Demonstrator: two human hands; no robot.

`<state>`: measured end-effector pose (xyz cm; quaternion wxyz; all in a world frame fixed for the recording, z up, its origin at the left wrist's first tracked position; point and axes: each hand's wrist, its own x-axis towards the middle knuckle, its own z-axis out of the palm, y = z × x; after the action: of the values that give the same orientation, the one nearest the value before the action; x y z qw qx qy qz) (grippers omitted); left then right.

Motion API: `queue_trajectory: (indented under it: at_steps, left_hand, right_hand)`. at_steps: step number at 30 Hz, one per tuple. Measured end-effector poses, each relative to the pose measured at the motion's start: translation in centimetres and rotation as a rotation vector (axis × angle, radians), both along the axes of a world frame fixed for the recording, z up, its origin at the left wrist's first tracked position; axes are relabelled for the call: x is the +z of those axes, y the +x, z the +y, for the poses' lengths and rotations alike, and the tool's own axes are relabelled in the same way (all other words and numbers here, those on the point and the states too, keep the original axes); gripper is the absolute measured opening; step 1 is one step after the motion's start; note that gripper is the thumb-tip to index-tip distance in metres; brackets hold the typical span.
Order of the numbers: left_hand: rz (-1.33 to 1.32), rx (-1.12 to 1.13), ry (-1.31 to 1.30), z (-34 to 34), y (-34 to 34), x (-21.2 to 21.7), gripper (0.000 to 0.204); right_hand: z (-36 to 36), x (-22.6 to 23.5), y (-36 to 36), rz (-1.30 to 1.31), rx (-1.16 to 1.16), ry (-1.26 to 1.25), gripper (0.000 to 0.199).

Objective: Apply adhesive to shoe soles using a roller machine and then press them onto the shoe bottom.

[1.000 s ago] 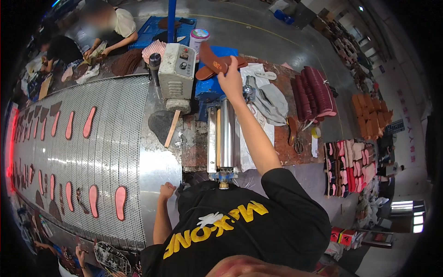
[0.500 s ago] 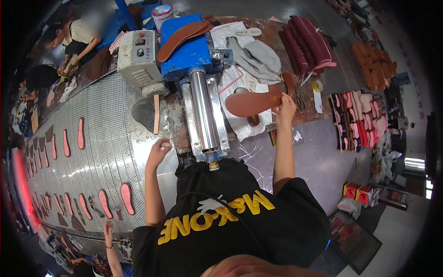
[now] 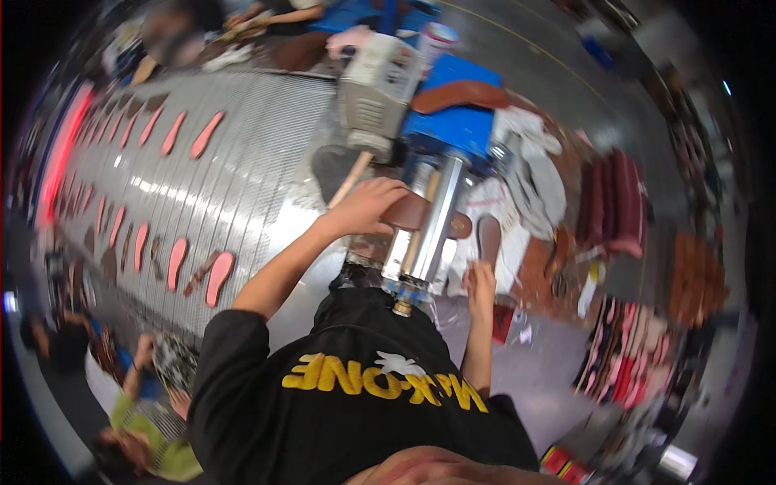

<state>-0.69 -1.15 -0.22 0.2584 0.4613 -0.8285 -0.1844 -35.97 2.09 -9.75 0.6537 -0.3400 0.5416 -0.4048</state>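
My left hand [image 3: 368,206] is closed on a brown leather insole [image 3: 406,212] at the left side of the roller machine's shiny metal roller [image 3: 438,218]. A brown tip shows on the roller's right side; whether it belongs to the same insole, I cannot tell. To the right of the roller, my right hand [image 3: 481,283] grips the lower end of a darker brown insole [image 3: 488,236], its broad end pointing away from me. Another brown insole [image 3: 461,95] lies across the blue machine housing [image 3: 440,128].
Rows of pink insoles [image 3: 178,263] lie on a mesh conveyor [image 3: 267,121] at left. A grey control box [image 3: 376,93] stands behind the roller. Maroon bundles [image 3: 612,202] and grey cloth [image 3: 537,190] lie at right. A co-worker in green [image 3: 149,428] is at lower left.
My view has turned, shifting the scene. My left hand has gone from empty beside the machine to gripping an insole at the roller. My right hand has drawn closer to me, holding an insole.
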Motion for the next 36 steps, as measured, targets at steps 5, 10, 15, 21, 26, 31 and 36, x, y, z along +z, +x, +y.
queue_trajectory:
  at_steps: [5,10,15,21,26,31,36]
  left_hand:
    - [-0.037,0.096,0.033,1.2,4.9,-3.3,0.073]
    - [0.365,0.149,0.374,5.6,9.9,-10.4,0.065]
    - [1.536,0.556,1.017,16.4,11.5,-16.4,0.045]
    - [1.911,1.113,0.931,24.9,10.5,-24.8,0.046]
    - [2.164,1.363,0.647,26.1,9.9,-27.5,0.055]
    - [2.127,1.287,0.888,24.1,8.4,-26.0,0.060]
    - [2.121,1.199,0.849,23.3,6.7,-24.9,0.066]
  right_hand:
    - [4.4,-6.7,-0.5,0.142,0.287,0.287,0.014]
    - [7.4,-14.9,-2.4,0.519,0.658,0.302,0.014]
    - [10.3,-21.5,-7.2,0.520,0.751,0.168,0.020]
    - [10.2,-28.8,-13.5,0.547,0.817,0.243,0.028]
    - [8.8,-29.2,-12.6,0.275,0.874,0.336,0.031]
    - [9.5,-31.6,-14.2,0.234,0.759,0.328,0.022]
    - [9.2,-31.7,-14.0,0.272,0.748,0.316,0.018]
